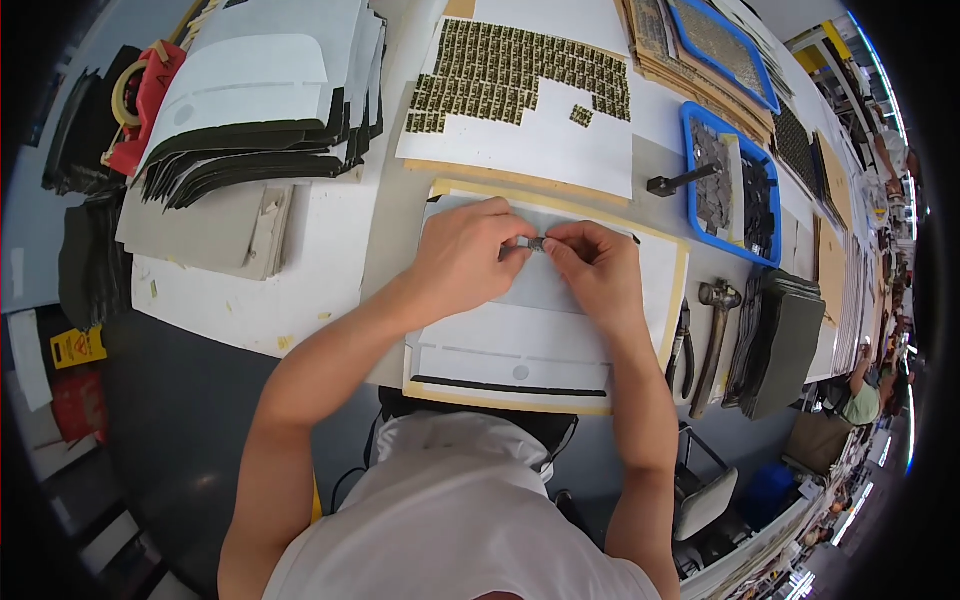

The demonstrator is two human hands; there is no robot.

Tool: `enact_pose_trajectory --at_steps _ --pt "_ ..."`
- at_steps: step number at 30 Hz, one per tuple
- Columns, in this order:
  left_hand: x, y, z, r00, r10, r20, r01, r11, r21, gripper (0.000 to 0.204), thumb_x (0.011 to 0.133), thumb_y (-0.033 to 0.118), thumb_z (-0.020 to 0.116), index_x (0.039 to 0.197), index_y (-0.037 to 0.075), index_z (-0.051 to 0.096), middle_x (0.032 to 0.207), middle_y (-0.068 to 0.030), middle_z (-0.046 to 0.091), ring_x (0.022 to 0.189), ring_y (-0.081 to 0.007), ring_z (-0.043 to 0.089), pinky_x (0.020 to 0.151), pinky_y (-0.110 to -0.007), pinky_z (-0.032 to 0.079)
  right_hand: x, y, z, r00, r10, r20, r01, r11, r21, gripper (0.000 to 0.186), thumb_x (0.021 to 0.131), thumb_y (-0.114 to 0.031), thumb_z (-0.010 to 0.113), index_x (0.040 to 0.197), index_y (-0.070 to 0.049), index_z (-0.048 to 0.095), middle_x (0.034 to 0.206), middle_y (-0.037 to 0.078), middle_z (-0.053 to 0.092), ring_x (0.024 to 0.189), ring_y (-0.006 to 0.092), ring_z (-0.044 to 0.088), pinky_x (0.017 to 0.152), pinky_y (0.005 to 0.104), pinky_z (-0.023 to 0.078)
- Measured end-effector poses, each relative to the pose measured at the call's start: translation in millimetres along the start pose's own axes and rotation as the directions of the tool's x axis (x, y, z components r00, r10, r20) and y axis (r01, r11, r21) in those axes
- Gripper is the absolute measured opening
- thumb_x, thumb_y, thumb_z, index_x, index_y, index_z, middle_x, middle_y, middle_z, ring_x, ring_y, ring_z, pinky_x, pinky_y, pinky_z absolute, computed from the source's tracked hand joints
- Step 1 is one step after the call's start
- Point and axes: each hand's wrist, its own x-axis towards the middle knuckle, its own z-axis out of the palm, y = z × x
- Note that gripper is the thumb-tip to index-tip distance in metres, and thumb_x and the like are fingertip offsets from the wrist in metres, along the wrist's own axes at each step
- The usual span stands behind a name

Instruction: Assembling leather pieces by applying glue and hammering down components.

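My left hand (462, 252) and my right hand (602, 262) meet over a grey-and-white sheet (500, 345) with a dark strip along its near edge. Thumb and fingers of both are pinched on a small dark metallic-looking piece (537, 243), whose exact kind is too small to make out. Under the sheet lies a white board (650, 300) edged with yellowish tape. Beyond my hands, a white sheet (480, 150) carries rows of small dark-and-gold pieces (500, 70), with a little cluster (581, 116) set apart.
Right of the board lie pliers (682, 350), a hammer (715, 335) and stacked dark pieces (785, 340). A blue tray (690, 150) holds small grey and black parts, with a black tool (685, 180) across its edge. Layered sheets (250, 90) and a red tape dispenser (150, 105) are at left.
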Motion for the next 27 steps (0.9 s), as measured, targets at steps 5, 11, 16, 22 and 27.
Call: enact_pose_trajectory --at_steps 5,11,16,22,27 --pt "-1 -1 2 1.0 -0.027 0.004 0.027 1.0 0.004 0.013 0.083 0.011 0.077 0.096 0.01 0.078 0.084 -0.0025 0.068 0.072 -0.022 0.067 0.066 -0.035 0.052 -1 -1 2 0.999 -0.018 -0.035 0.015 0.997 -0.08 0.013 0.086 -0.006 0.078 0.095 0.003 0.075 0.077 0.008 0.073 0.067 0.0098 0.064 0.063 0.0258 0.053" --pt "-1 0 2 0.999 -0.034 0.004 0.034 0.999 -0.003 0.013 0.083 0.011 0.077 0.096 0.01 0.078 0.084 -0.0029 0.069 0.074 -0.0224 0.068 0.067 -0.035 0.053 -3 0 3 0.992 -0.084 -0.093 0.07 0.987 -0.145 0.012 0.083 -0.004 0.08 0.094 0.001 0.076 0.079 0.009 0.073 0.065 0.0133 0.066 0.064 0.027 0.054" --pt "0 2 2 1.0 -0.022 -0.001 0.022 1.0 0.019 0.012 0.083 0.014 0.077 0.095 0.01 0.079 0.084 -0.003 0.069 0.075 -0.0228 0.068 0.067 -0.035 0.053 -1 4 3 0.991 -0.088 -0.104 0.076 0.991 -0.114 0.013 0.082 -0.004 0.081 0.092 0.001 0.076 0.082 0.01 0.072 0.067 0.0144 0.066 0.064 0.0272 0.053" --pt "0 2 9 1.0 0.016 -0.026 -0.014 0.995 0.094 0.012 0.084 0.022 0.079 0.093 0.013 0.08 0.083 -0.0014 0.069 0.075 -0.0224 0.068 0.065 -0.036 0.052 -1 13 3 0.948 -0.306 -0.091 0.281 0.935 -0.216 0.012 0.086 -0.004 0.08 0.094 0.003 0.075 0.072 0.002 0.068 0.061 0.0068 0.056 0.056 0.0234 0.047" --pt "1 1 9 1.0 -0.012 -0.007 0.012 0.996 0.093 0.012 0.085 0.023 0.078 0.093 0.014 0.081 0.083 -0.0011 0.068 0.074 -0.0215 0.068 0.065 -0.036 0.052 2 13 -2 0.972 -0.179 -0.156 0.167 0.982 -0.085 0.011 0.084 -0.003 0.081 0.092 0.002 0.076 0.074 0.002 0.069 0.06 0.0063 0.056 0.056 0.0235 0.046"
